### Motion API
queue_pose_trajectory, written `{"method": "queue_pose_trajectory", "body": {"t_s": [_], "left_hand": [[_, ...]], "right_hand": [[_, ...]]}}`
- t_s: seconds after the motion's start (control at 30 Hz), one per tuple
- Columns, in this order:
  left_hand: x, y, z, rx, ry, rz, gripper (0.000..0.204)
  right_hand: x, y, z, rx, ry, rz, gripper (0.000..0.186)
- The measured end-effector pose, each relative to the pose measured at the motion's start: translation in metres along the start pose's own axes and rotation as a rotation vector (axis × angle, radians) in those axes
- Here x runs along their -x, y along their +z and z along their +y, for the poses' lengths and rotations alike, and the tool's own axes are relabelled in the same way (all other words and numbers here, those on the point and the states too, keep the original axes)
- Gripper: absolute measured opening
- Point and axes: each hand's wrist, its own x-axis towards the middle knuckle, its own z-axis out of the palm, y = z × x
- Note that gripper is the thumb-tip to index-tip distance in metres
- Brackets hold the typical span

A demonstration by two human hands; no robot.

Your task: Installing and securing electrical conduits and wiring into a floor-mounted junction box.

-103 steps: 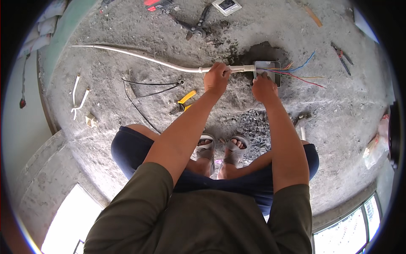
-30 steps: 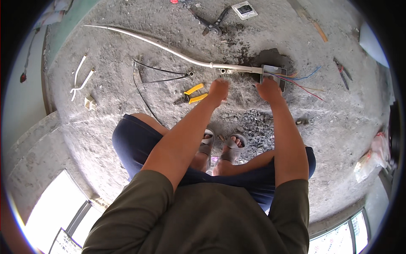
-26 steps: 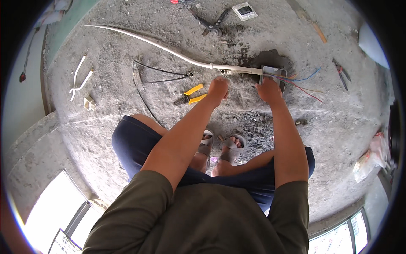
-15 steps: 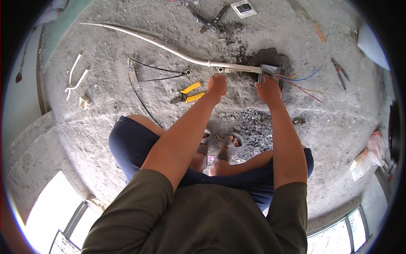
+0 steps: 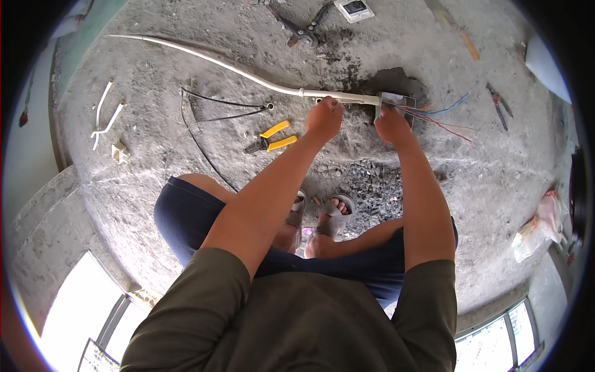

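A long white conduit pipe (image 5: 248,75) runs across the rough ground into a grey electrical box (image 5: 407,99). My left hand (image 5: 324,119) is closed in a fist against the pipe's near side, left of the box; what it holds, if anything, is hidden. At the box's left near corner, my right hand (image 5: 393,126) is closed on its wall, with some fingertips out of sight inside. Blue, red and other coloured wires (image 5: 443,110) fan out of the box to the right. Yellow-handled pliers (image 5: 273,137) lie to the left of my left hand.
Black cable (image 5: 214,96) loops on the left, beyond it bent white pipe pieces (image 5: 106,118) and a small pale box (image 5: 119,152). Large cutters (image 5: 302,36) and a white switch plate (image 5: 354,9) lie far off. Red-handled pliers (image 5: 498,106) are right; gravel (image 5: 375,192) lies before my feet.
My left hand has moved slightly right and away from me, up against the pipe. The fingers of my right hand have drawn in toward the box's left corner. The wires have shifted.
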Motion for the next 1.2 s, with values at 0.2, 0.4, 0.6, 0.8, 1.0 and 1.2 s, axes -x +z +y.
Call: {"method": "queue_pose_trajectory", "body": {"t_s": [0.2,0.4,0.6,0.8,1.0,1.2], "left_hand": [[-0.035,-0.014,0.043,-0.442,0.131,-0.238,0.038],[-0.062,-0.006,0.063,-0.711,0.217,-0.384,0.041],[-0.060,0.001,0.072,-0.751,0.100,-0.385,0.038],[-0.051,0.003,0.076,-0.797,0.120,-0.335,0.033],[-0.047,0.013,0.066,-0.791,0.191,-0.294,0.028],[-0.051,0.005,0.064,-0.790,0.169,-0.286,0.030]], "right_hand": [[0.007,-0.043,-0.032,-0.085,0.131,-0.185,0.043],[0.009,-0.049,-0.039,-0.101,0.223,-0.175,0.037],[0.007,-0.062,-0.051,-0.041,0.224,-0.246,0.038],[0.010,-0.058,-0.053,0.002,0.184,-0.246,0.039],[0.062,-0.085,-0.003,-0.123,-0.031,-0.147,0.039],[0.177,-0.233,-0.025,-0.418,0.033,0.027,0.045]]}}
